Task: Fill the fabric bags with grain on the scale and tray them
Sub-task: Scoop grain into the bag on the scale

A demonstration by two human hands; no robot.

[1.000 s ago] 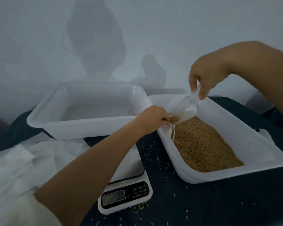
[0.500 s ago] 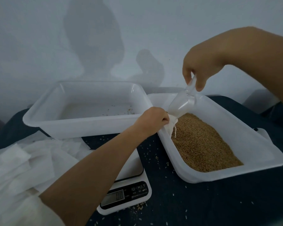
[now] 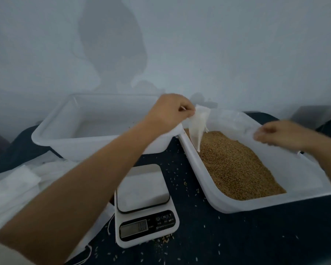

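My left hand (image 3: pixel 170 112) pinches the top of a small white fabric bag (image 3: pixel 198 129). The bag hangs tilted over the left rim of the white grain tray (image 3: pixel 275 200), its lower tip just above the brown grain (image 3: pixel 235 165). My right hand (image 3: pixel 281 133) is blurred and sits low over the tray's right rim, away from the bag. Something pale shows at its fingertips, but I cannot tell what it is or whether the hand holds it. The white digital scale (image 3: pixel 144 205) stands in front with a bare platform.
An empty white tray (image 3: pixel 52 134) stands at the back left, touching the grain tray. A pile of white fabric bags (image 3: pixel 13 188) lies at the left. Loose grains are scattered over the dark table (image 3: pixel 237 236) around the scale. A wall rises close behind the trays.
My left hand has lifted the bag higher, so it now hangs in view. My right hand has dropped from above the bag to the tray's right side; the clear scoop no longer tips into the bag.
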